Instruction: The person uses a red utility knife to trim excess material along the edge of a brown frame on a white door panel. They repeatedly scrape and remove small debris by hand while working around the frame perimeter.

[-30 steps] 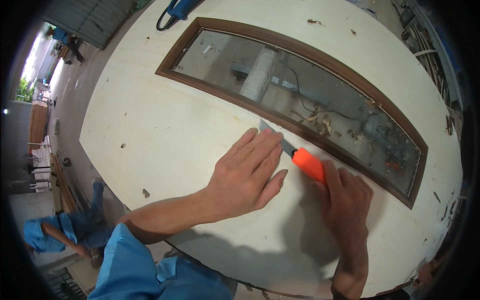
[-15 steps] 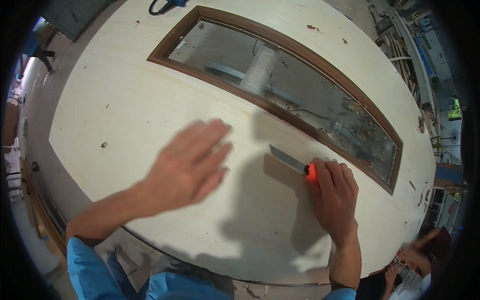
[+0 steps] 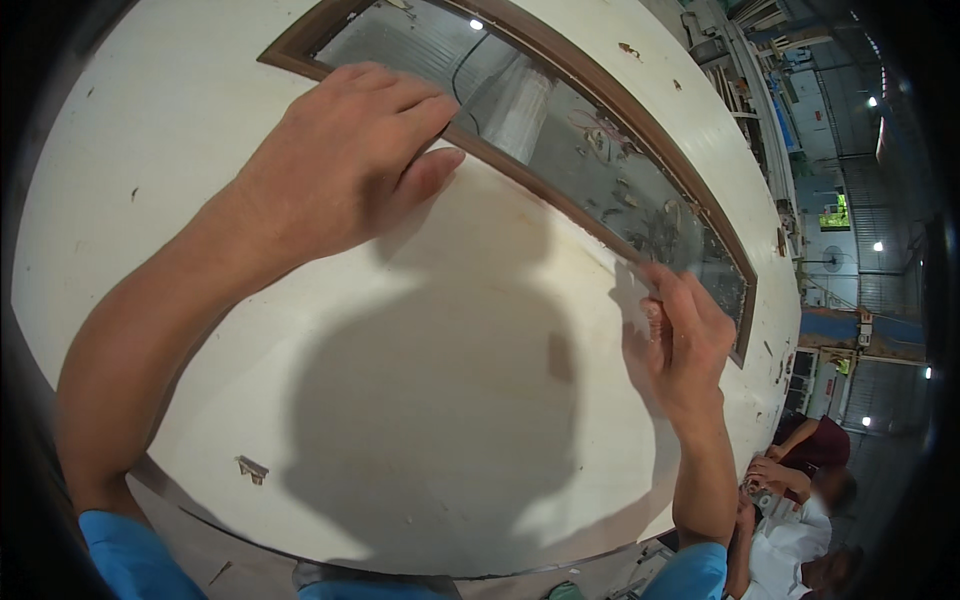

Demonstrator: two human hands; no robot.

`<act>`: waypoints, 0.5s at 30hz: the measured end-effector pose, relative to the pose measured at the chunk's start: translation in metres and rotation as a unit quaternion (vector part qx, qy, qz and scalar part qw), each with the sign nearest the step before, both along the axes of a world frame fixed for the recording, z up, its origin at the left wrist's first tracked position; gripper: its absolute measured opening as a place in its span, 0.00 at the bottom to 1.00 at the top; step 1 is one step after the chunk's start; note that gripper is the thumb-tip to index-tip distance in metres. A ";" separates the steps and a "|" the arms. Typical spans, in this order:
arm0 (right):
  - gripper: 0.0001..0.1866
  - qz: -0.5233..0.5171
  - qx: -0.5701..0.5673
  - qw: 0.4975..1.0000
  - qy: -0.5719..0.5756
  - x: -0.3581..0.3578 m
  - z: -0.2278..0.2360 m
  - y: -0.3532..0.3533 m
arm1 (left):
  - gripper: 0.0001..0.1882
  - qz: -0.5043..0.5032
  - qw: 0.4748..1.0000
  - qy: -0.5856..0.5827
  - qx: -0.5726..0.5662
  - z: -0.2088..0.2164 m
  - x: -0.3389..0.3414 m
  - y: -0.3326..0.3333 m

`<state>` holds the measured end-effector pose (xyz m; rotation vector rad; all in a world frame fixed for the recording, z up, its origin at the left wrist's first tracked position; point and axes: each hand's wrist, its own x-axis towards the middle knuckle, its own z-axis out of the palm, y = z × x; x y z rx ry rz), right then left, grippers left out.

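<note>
A dark brown wooden frame (image 3: 570,205) borders a long glass pane (image 3: 575,140) set in a large off-white panel (image 3: 480,340). My left hand (image 3: 350,150) rests over the frame's near rail at the left. Its fingers reach across the rail, bent, and the thumb stays apart from them on the panel side. Further right, my right hand (image 3: 690,340) is at the same rail, fingers curled together with their tips at its edge. Whatever they pinch, if anything, is hidden. The orange-handled blade seen earlier does not show.
Small scraps dot the panel, among them a brownish chip (image 3: 253,469) near its front edge. Debris lies about the pane, and a pale wrapped roll (image 3: 520,110) shows through it. At the lower right, another person's hands (image 3: 765,475) are close to the panel's edge.
Both hands have moved away from me to the frame's near rail. The orange-handled blade has gone from sight. My view has shifted, so the frame sits higher and further left.
</note>
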<state>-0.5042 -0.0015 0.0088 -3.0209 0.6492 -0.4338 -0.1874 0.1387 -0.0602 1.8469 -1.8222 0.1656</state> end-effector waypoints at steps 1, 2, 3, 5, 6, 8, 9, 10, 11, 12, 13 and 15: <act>0.18 0.009 -0.024 1.000 -0.008 0.002 -0.004 -0.001 | 0.15 0.003 1.000 -0.003 -0.029 -0.002 -0.002 -0.002; 0.19 0.022 -0.047 0.998 -0.022 0.005 -0.008 -0.004 | 0.12 0.008 0.998 -0.008 -0.058 -0.003 -0.004 -0.004; 0.20 0.033 -0.064 0.997 -0.036 0.006 -0.011 -0.006 | 0.10 0.012 0.996 -0.014 -0.087 -0.004 -0.005 -0.006; 0.24 0.041 -0.084 0.995 -0.042 0.007 -0.016 -0.008 | 0.09 0.008 0.995 -0.015 -0.096 -0.005 -0.006 -0.008; 0.25 0.044 -0.091 0.994 -0.046 0.007 -0.017 -0.010 | 0.09 0.014 0.995 -0.023 -0.093 -0.005 -0.006 -0.008; 0.28 0.062 -0.107 0.992 -0.016 0.004 -0.016 -0.009 | 0.14 0.009 0.999 -0.027 -0.034 -0.003 -0.005 -0.003; 0.29 0.080 -0.116 0.990 -0.012 0.004 -0.016 -0.011 | 0.17 0.012 0.999 -0.034 -0.002 -0.002 -0.004 -0.002; 0.30 0.077 -0.123 0.989 -0.002 0.003 -0.017 -0.011 | 0.17 0.014 0.999 -0.040 -0.001 -0.001 -0.004 -0.001; 0.31 0.081 -0.131 0.988 -0.001 0.002 -0.017 -0.011 | 0.18 0.015 0.999 -0.046 0.000 -0.001 -0.004 -0.001; 0.31 0.084 -0.138 0.987 -0.002 0.002 -0.018 -0.012 | 0.18 0.017 0.998 -0.052 0.001 0.000 -0.004 -0.001; 0.31 0.086 -0.143 0.986 0.001 0.002 -0.018 -0.013 | 0.18 0.022 0.998 -0.053 -0.003 0.000 -0.006 -0.001; 0.30 0.089 -0.152 0.984 0.007 0.001 -0.019 -0.014 | 0.18 0.037 0.998 -0.055 -0.001 0.001 -0.009 -0.001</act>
